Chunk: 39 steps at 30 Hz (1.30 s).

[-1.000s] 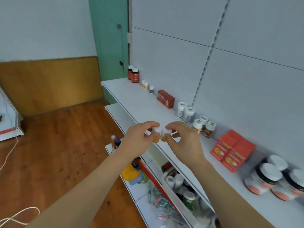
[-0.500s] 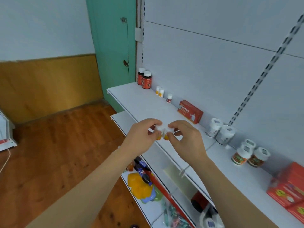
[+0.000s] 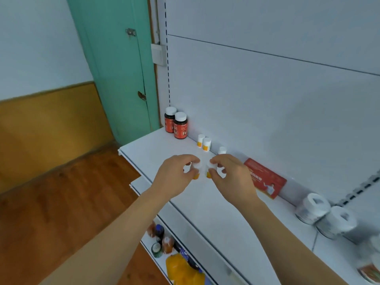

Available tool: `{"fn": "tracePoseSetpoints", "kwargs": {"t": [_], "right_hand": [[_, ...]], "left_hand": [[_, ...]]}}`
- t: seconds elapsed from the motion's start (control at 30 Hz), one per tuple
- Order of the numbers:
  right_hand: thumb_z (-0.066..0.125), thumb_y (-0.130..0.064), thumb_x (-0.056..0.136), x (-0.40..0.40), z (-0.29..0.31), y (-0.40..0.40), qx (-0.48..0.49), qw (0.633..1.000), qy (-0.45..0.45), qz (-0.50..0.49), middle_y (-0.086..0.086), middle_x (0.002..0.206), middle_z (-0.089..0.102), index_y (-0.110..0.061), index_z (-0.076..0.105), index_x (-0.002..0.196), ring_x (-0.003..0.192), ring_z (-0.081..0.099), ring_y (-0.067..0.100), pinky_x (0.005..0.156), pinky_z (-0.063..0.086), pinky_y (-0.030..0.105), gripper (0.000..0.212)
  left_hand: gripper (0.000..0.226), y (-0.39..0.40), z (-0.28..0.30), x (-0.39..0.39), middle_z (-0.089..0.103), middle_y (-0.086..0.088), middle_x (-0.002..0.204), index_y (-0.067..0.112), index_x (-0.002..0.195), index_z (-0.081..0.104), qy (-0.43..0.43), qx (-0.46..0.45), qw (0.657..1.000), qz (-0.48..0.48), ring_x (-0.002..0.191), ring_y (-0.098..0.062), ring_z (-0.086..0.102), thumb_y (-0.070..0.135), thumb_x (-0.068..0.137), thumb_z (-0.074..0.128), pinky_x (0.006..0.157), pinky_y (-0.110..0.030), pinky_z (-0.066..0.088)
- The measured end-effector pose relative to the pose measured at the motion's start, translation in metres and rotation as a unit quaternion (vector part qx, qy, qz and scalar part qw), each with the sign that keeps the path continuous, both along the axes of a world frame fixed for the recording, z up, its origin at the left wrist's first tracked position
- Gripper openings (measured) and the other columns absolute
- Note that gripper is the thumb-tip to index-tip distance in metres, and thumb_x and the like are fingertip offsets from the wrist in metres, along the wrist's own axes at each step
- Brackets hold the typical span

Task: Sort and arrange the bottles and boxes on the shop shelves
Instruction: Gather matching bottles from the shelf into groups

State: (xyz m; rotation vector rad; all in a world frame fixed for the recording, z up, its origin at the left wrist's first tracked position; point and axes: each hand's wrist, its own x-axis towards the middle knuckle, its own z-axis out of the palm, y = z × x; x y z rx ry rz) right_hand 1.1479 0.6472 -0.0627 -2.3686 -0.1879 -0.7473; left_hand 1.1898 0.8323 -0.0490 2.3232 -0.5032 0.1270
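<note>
Top shelf (image 3: 205, 204), white: running beneath both hands and away to their right. Lower shelf (image 3: 138, 185), white: projecting below and left of the hands.

Red flat box (image 3: 265, 177): lying against the back panel, just to the right of the right hand.

Two silver-grey jars with white lids (image 3: 324, 215): standing side by side, further right of the hands, near the back panel.

Two dark bottles with red labels and white caps (image 3: 177, 125): standing touching one another beyond the hands, at the shelf's far end.

Left hand (image 3: 176, 175): pinching a small white bottle with an orange band (image 3: 195, 170) between thumb and fingers, over the top shelf.

Right hand (image 3: 230, 175): pinching a second small white bottle with an orange band (image 3: 210, 169) in the same manner. The two held bottles are sitting just beside each other between the hands; whether they are touching cannot be told.

Two matching small white bottles with orange bands (image 3: 204, 142): standing just beyond the hands, by the back panel.

One small white bottle (image 3: 222, 150): standing just beyond the right hand, its lower part hidden.
</note>
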Motion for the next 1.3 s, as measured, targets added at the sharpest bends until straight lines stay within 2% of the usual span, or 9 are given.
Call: {"fn": "tracePoseSetpoints", "kwargs": {"t": [0.13, 0.27, 0.37, 0.53, 0.73, 0.9, 1.07, 1.3], "right_hand": [[0.072, -0.018, 0.084, 0.052, -0.017, 0.011, -0.004, 0.999, 0.024, -0.045, -0.01, 0.102, 0.065, -0.019, 0.07, 0.103, 0.081, 0.06, 0.011, 0.07, 0.056, 0.033, 0.02], [0.071, -0.013, 0.083, 0.102, -0.035, 0.029, -0.005, 0.994, 0.03, -0.109, -0.004, 0.1, 0.068, -0.015, 0.07, 0.102, 0.076, 0.061, 0.016, 0.067, 0.056, 0.037, 0.019], [0.071, -0.009, 0.081, 0.131, -0.047, 0.042, 0.016, 0.982, 0.042, -0.183, -0.001, 0.099, 0.068, -0.012, 0.07, 0.1, 0.075, 0.062, 0.019, 0.064, 0.055, 0.04, 0.019], [0.07, -0.006, 0.081, 0.164, -0.061, 0.061, 0.017, 0.96, 0.069, -0.271, 0.003, 0.098, 0.067, -0.011, 0.069, 0.099, 0.08, 0.063, 0.024, 0.063, 0.053, 0.037, 0.019], [0.073, 0.002, 0.074, 0.184, -0.08, 0.066, -0.046, 0.947, 0.071, -0.31, 0.005, 0.093, 0.067, -0.011, 0.069, 0.093, 0.073, 0.062, 0.027, 0.055, 0.04, 0.026, 0.024], [0.071, -0.002, 0.076, 0.186, -0.094, 0.062, -0.081, 0.935, 0.076, -0.336, 0.005, 0.097, 0.061, -0.014, 0.067, 0.101, 0.08, 0.06, 0.03, 0.055, 0.05, 0.039, 0.028], [0.074, 0.0, 0.074, 0.19, -0.093, 0.064, -0.105, 0.925, 0.065, -0.359, 0.006, 0.094, 0.062, -0.011, 0.068, 0.1, 0.081, 0.057, 0.028, 0.055, 0.051, 0.039, 0.029], [0.072, -0.002, 0.076, 0.192, -0.096, 0.065, -0.128, 0.915, 0.078, -0.374, 0.006, 0.095, 0.062, -0.012, 0.067, 0.1, 0.079, 0.055, 0.029, 0.05, 0.05, 0.041, 0.027]], "left_hand": [[0.024, 0.012, -0.013, 0.064, 0.06, 0.016, 0.097, 0.031, 0.113, 0.067, -0.006, -0.001, 1.0, -0.008, 0.086, -0.006, 0.058, 0.029, 0.09, 0.066, 0.082, -0.02, 0.046], [0.027, 0.016, -0.029, 0.134, 0.058, 0.017, 0.097, 0.027, 0.117, 0.066, -0.02, 0.008, 0.996, -0.081, 0.081, -0.006, 0.054, 0.025, 0.09, 0.066, 0.082, -0.024, 0.048], [0.027, 0.014, -0.044, 0.179, 0.065, 0.012, 0.104, 0.024, 0.116, 0.066, -0.014, 0.004, 0.99, -0.138, 0.086, -0.009, 0.058, 0.023, 0.089, 0.067, 0.083, -0.029, 0.051], [0.028, 0.007, -0.071, 0.234, 0.066, 0.01, 0.111, 0.024, 0.116, 0.064, -0.002, 0.012, 0.975, -0.22, 0.099, -0.013, 0.06, 0.019, 0.088, 0.065, 0.082, -0.038, 0.054], [0.03, -0.004, -0.092, 0.263, 0.066, 0.004, 0.111, 0.019, 0.115, 0.065, -0.016, -0.015, 0.958, -0.285, 0.1, -0.018, 0.06, 0.012, 0.086, 0.066, 0.08, -0.04, 0.054], [0.031, -0.005, -0.105, 0.277, 0.06, 0.004, 0.111, 0.017, 0.115, 0.063, -0.067, -0.023, 0.94, -0.334, 0.098, -0.017, 0.059, 0.01, 0.084, 0.068, 0.071, -0.037, 0.055], [0.033, -0.012, -0.109, 0.28, 0.059, 0.003, 0.108, 0.014, 0.112, 0.063, -0.09, -0.05, 0.933, -0.344, 0.091, -0.018, 0.062, 0.004, 0.082, 0.07, 0.068, -0.031, 0.052], [0.034, -0.016, -0.111, 0.281, 0.06, 0.0, 0.108, 0.014, 0.111, 0.062, -0.096, -0.058, 0.931, -0.348, 0.086, -0.023, 0.063, 0.002, 0.081, 0.068, 0.065, -0.035, 0.053]]}}
